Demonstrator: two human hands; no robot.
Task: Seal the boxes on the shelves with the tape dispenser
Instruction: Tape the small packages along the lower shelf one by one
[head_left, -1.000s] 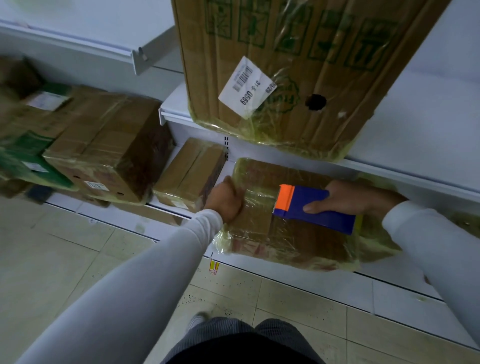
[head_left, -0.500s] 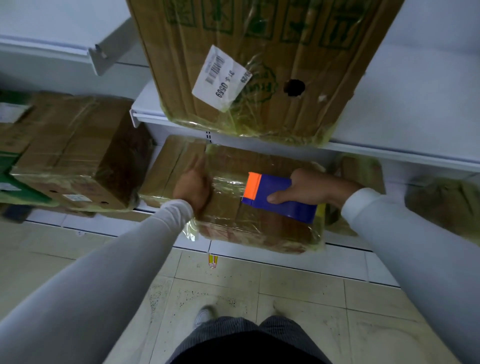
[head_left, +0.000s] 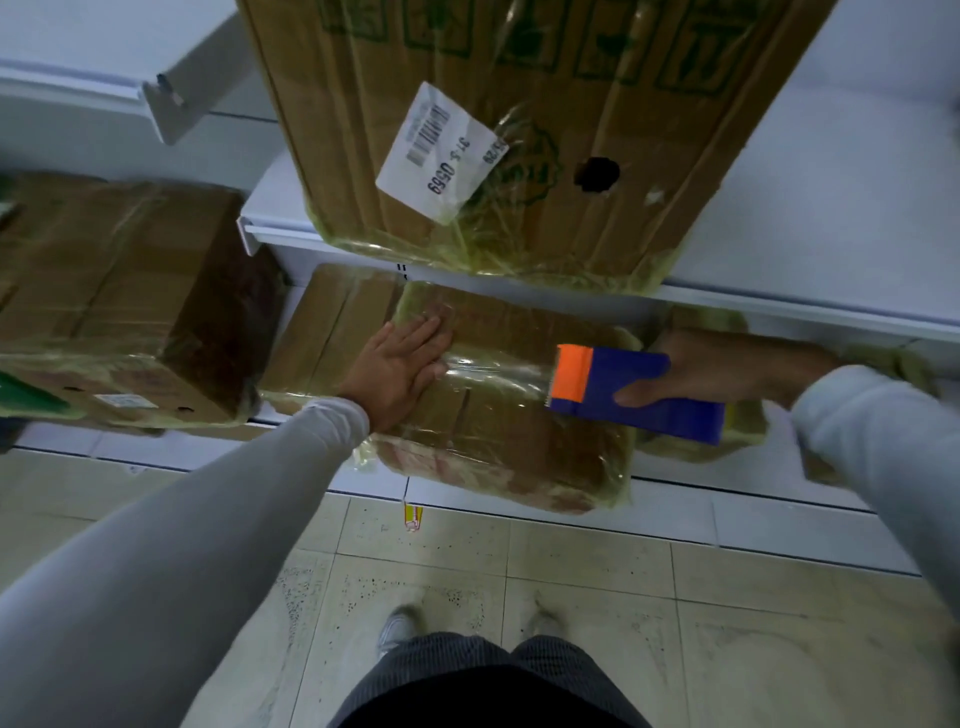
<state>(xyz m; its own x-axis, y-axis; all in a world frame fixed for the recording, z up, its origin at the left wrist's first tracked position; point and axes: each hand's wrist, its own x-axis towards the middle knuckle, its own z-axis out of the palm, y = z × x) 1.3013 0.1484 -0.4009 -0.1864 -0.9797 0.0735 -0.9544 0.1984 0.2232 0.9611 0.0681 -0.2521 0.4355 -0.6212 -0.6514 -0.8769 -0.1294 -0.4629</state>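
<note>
Now taping the film-wrapped brown cardboard box (head_left: 498, 415) on the bottom white shelf (head_left: 753, 501).
My left hand (head_left: 400, 369) presses flat on its top, fingers straight; my right hand (head_left: 727, 371) grips the blue-and-orange tape dispenser (head_left: 618, 392) on the box.

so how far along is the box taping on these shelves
Done: the big box on the upper shelf and the left box already look wrapped in tape. In hand: the left hand presses the low box flat while the right hand holds the tape dispenser over it. Left: finishing this strip; the remaining boxes are unclear.
</note>
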